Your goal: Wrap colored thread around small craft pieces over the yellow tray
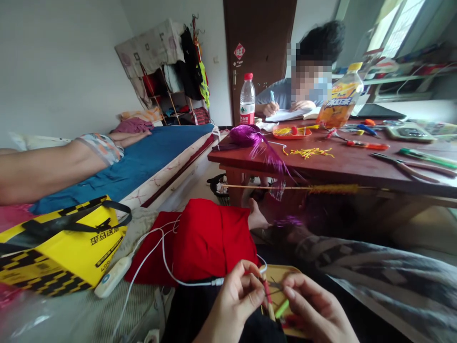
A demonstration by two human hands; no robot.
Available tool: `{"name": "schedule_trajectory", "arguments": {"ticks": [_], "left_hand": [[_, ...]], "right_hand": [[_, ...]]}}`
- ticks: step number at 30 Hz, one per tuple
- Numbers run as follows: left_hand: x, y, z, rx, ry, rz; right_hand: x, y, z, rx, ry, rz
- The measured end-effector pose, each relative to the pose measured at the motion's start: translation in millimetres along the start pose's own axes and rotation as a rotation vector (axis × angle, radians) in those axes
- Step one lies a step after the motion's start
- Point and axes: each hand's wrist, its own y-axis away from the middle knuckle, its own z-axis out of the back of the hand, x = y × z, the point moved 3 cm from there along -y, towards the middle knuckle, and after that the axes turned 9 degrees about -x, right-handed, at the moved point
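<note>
Low in the picture, my left hand point(244, 295) is closed, thumb against curled fingers; what lies in its pinch is too small to make out. My right hand point(316, 307) is closed too, its thumb and finger pinching near the end of a thin dark strand point(275, 282) between the hands. Beside my left fingertips is a slim red-and-tan stick point(267, 293). Under the hands, a yellowish tray point(291, 270) on my lap holds a bright green piece point(282, 308) and other small things partly hidden by my fingers.
A red cloth-covered bundle point(214, 238) with a white cable point(164, 247) lies ahead. Left are a yellow bag point(71, 252) and a bed point(171, 147) with a person lying on it. The red-brown table point(246, 157) bears bottles, purple tinsel point(246, 136) and pliers point(403, 166); another person writes there.
</note>
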Motion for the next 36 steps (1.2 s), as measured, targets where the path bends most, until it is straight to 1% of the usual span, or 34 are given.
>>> {"name": "schedule_trajectory", "arguments": {"ticks": [2, 4, 6, 8, 11, 15, 18, 21, 26, 31, 36], "left_hand": [[0.1, 10.4, -1.8, 0.032, -0.057, 0.019], [0.2, 19.3, -4.6, 0.069, -0.129, 0.001], [1.6, 27.3, -9.3, 0.114, -0.157, -0.033], [5.8, 34.3, -14.8, 0.146, -0.146, -0.025], [14.1, 42.4, -18.9, 0.113, -0.164, 0.030], [18.1, 48.1, -15.7, 0.013, -0.170, 0.035], [19.9, 48.2, -13.2, -0.007, -0.049, 0.089], [23.0, 46.1, -12.3, -0.015, 0.071, 0.157], [26.6, 43.7, -10.8, -0.021, 0.158, 0.200], [27.7, 43.7, -8.1, -0.037, 0.110, 0.171], [26.9, 42.0, -4.8, -0.056, -0.096, 0.045]], "right_hand": [[-0.7, 6.2, 3.2, 0.024, 0.070, 0.098], [-2.1, 12.5, 5.4, 0.055, 0.161, 0.216], [-4.9, 19.8, 7.2, 0.056, 0.232, 0.327], [-8.7, 27.7, 8.6, 0.033, 0.289, 0.419], [-13.7, 39.0, 8.2, 0.035, 0.390, 0.507], [-11.5, 51.0, 5.6, 0.046, 0.431, 0.592], [-5.4, 56.5, 5.9, 0.025, 0.445, 0.661], [-1.4, 58.3, 8.5, -0.024, 0.488, 0.729], [-3.0, 59.7, 9.7, -0.070, 0.529, 0.802], [-6.1, 63.6, 10.2, -0.155, 0.571, 0.825], [-6.2, 65.5, 7.6, -0.170, 0.693, 0.897]]}}
